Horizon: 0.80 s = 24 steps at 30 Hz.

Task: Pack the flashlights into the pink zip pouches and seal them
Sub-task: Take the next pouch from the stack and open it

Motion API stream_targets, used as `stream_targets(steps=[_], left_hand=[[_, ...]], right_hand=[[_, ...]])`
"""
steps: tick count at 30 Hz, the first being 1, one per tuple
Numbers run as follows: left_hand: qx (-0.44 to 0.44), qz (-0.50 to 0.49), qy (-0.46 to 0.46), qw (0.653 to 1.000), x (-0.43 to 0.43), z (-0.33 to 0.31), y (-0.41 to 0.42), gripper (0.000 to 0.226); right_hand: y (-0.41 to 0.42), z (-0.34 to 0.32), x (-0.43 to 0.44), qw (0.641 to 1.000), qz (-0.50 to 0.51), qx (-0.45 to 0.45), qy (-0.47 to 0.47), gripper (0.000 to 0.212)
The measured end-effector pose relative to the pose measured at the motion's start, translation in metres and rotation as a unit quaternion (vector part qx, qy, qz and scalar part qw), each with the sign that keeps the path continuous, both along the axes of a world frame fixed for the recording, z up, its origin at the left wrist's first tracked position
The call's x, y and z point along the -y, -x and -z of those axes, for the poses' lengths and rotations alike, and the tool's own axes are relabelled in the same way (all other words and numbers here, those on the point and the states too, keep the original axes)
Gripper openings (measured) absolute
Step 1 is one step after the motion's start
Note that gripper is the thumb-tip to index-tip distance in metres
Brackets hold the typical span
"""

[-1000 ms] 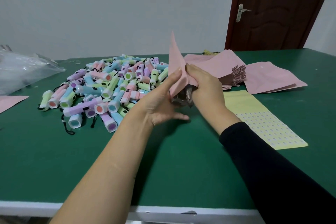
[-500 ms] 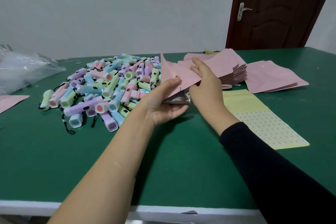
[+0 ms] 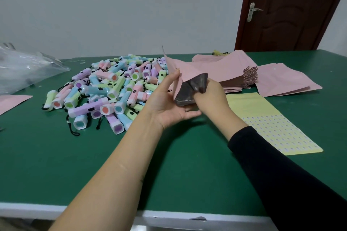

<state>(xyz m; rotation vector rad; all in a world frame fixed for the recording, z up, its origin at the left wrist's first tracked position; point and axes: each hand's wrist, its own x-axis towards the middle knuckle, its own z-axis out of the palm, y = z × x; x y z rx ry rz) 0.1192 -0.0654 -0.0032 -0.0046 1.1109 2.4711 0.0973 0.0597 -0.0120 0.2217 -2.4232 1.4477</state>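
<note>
left hand (image 3: 169, 107): pinching the flat pink grey-lined zip pouch (image 3: 187, 73) by its edge
right hand (image 3: 212, 97): digging into the pouch mouth, grip's hidden, can't tell

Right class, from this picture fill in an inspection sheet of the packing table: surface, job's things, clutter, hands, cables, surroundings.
Surface: green table with a white front edge.
Job's things: heap of pastel flashlights on the left; one pink pouch held open, its dark lining showing; stack of pink pouches behind it; loose pouches further right.
Clutter: clear plastic bag far left; lone pouch at the left edge; yellow sticker sheet on the right.
Hands: left hand pinches the held pouch, thumb on top; right hand has its fingers in the pouch mouth, hidden.
Cables: nothing seen, only black wrist cords on the flashlights.
Surroundings: pale wall, brown door.
</note>
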Motion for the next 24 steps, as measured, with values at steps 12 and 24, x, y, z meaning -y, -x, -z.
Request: stream_targets(steps=[12, 24], left_hand=[[-0.006, -0.059, -0.039, 0.997, -0.002, -0.003, -0.005, 0.042], [-0.084, -0.247, -0.314, 0.913, 0.061, -0.023, -0.005, 0.066]], right_hand=[[-0.002, 0.006, 0.009, 0.995, -0.036, 0.041, 0.087, 0.03], [-0.006, 0.032, 0.043, 0.965, -0.151, -0.042, -0.211, 0.047]])
